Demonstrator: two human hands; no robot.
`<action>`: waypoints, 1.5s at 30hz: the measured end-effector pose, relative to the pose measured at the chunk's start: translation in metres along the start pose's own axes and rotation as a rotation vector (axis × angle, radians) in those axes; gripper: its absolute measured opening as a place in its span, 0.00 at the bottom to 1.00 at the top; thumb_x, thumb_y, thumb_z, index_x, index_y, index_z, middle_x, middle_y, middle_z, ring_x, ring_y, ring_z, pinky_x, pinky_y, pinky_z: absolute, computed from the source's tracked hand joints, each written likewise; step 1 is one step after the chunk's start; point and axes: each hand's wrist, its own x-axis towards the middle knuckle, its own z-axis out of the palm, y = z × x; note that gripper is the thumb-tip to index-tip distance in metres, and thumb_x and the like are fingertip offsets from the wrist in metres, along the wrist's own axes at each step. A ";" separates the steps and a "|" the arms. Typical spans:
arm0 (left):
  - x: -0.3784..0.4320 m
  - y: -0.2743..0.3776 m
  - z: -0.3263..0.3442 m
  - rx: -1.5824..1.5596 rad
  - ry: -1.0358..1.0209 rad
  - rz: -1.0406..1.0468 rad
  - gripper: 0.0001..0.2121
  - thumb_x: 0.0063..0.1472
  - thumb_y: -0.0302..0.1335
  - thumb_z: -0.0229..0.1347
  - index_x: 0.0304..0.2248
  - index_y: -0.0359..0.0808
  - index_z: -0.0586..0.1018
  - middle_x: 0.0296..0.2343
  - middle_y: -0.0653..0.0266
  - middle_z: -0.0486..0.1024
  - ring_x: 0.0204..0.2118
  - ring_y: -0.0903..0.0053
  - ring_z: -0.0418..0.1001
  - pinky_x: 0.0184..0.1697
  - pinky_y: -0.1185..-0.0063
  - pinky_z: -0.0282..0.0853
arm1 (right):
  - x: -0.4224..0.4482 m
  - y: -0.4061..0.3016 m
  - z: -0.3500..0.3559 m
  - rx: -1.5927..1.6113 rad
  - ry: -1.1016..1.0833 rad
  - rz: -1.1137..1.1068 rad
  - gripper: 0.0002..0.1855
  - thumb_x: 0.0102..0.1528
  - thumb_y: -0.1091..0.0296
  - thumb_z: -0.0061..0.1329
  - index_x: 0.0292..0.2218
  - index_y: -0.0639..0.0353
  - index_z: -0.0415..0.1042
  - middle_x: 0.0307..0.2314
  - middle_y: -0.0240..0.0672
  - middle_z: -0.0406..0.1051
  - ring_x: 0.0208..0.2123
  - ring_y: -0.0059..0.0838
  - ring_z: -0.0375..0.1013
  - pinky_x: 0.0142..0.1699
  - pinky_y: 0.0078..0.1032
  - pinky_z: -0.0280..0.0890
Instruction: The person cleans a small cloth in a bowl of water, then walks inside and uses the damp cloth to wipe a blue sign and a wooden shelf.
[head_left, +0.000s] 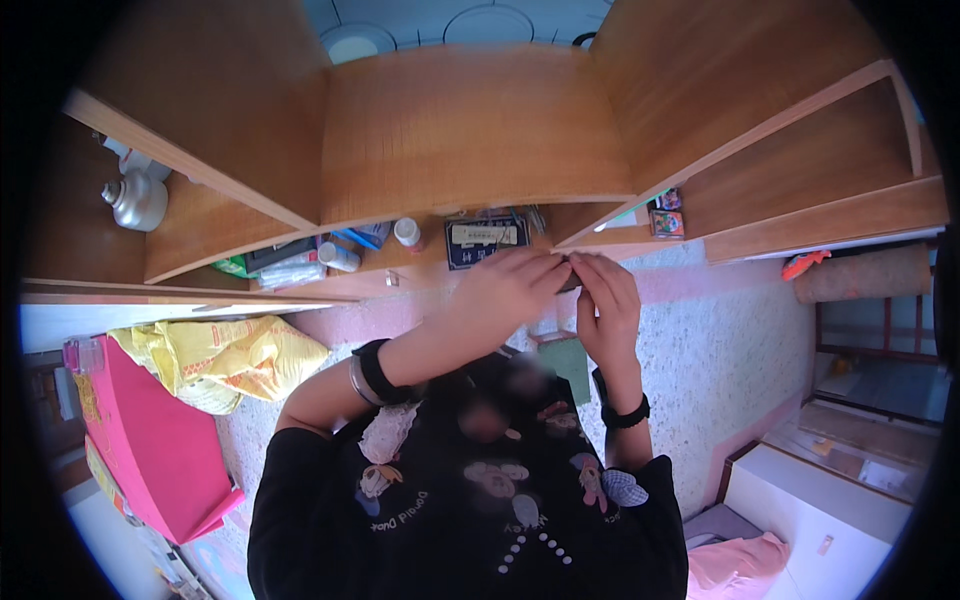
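In front of the wooden shelf unit (480, 135), both hands meet around a small dark object (571, 280), mostly hidden by the fingers. My left hand (517, 279) reaches across from the left and pinches its left side. On the other side my right hand (606, 296) grips it between thumb and fingers. What the object is cannot be made out. Just beyond the left hand, a dark blue plaque with white characters (459, 255) lies in a lower compartment. A long pale item (484, 235) rests on that plaque. A white-capped bottle (407, 232) stands to its left.
Another white bottle (339, 257) and plastic-wrapped goods (292, 274) fill the lower left compartment. A silver metal pot (141, 201) sits farther left. Small colourful boxes (667, 223) stand at right. Yellow sacks (217, 356) and a pink box (154, 435) are at left, a white cabinet (817, 517) at lower right.
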 end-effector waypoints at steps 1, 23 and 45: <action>-0.009 -0.005 0.004 -0.125 -0.059 -0.055 0.16 0.48 0.22 0.50 0.39 0.31 0.72 0.37 0.57 0.73 0.40 0.64 0.71 0.43 0.73 0.68 | -0.008 0.001 0.001 0.106 -0.105 0.080 0.17 0.44 0.84 0.43 0.38 0.64 0.71 0.34 0.42 0.71 0.35 0.41 0.70 0.41 0.29 0.65; -0.052 -0.055 0.023 -1.091 -0.227 -0.677 0.26 0.52 0.21 0.56 0.51 0.39 0.62 0.41 0.65 0.66 0.42 0.81 0.66 0.45 0.82 0.64 | -0.051 0.040 0.058 1.497 -0.247 1.187 0.15 0.52 0.75 0.34 0.41 0.71 0.66 0.35 0.39 0.69 0.37 0.24 0.70 0.43 0.21 0.65; -0.046 -0.050 0.048 -0.801 -0.007 -0.744 0.11 0.58 0.27 0.51 0.39 0.33 0.71 0.32 0.62 0.72 0.33 0.80 0.70 0.37 0.83 0.65 | -0.050 0.027 0.062 0.934 -0.552 0.767 0.15 0.52 0.67 0.49 0.39 0.66 0.67 0.27 0.31 0.70 0.29 0.17 0.66 0.35 0.18 0.63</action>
